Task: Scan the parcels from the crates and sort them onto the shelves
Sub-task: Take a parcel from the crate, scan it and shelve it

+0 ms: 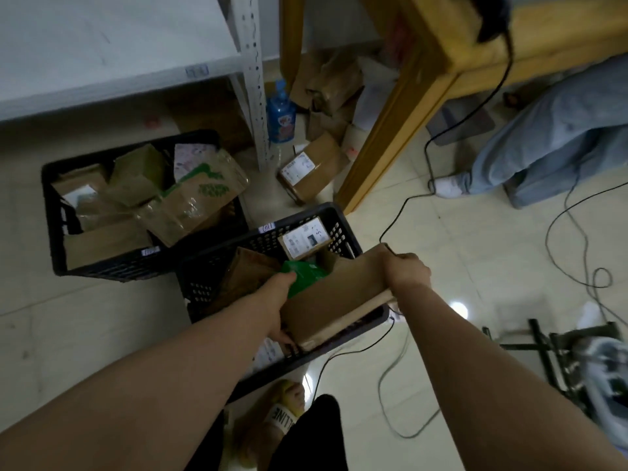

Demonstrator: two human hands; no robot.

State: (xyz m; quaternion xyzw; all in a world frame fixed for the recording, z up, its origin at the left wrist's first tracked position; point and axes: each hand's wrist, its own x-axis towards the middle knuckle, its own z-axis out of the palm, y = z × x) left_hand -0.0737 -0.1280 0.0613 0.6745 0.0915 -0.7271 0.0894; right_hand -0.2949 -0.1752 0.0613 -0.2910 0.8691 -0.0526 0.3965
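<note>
At lower centre of the frame, we held a long brown parcel [336, 294] just above the near crate [210, 266], our left hand [277, 300] gripping its near end and our right hand [406, 270] curled over its far end. We judged we were lifting it out. Next it needed turning to find a label, scanning, then the shelf [119, 62] at upper left. Only "LINE" on a sandal [282, 414] read clearly.
</note>
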